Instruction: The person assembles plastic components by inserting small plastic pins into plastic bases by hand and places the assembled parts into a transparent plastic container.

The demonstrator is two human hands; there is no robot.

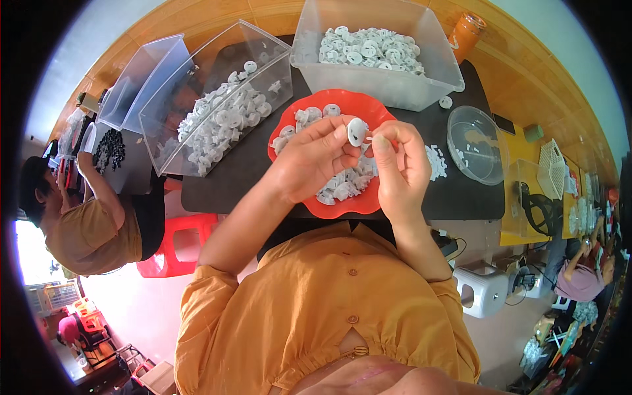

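Observation:
Between the fingers of my left hand (pixel 308 155) is a white round plastic part (pixel 356 131), its disc face turned toward me with a dark slot in it. Close beside it, the thumb and index finger of my right hand (pixel 400 158) pinch a small white plastic piece (pixel 370 139), whose tip points at the disc. Whether the two touch, I cannot tell. Below both hands lies a red scalloped tray (pixel 322 209) holding many similar white parts (pixel 345 184).
A clear bin (pixel 164 135) of white parts stands left, a larger bin (pixel 395 89) behind. Right are small white pieces (pixel 436 163) and a round clear dish (pixel 477 172). An orange bottle (pixel 467 33) is at the back. Another person (pixel 92 224) works at left near a red stool (pixel 178 247).

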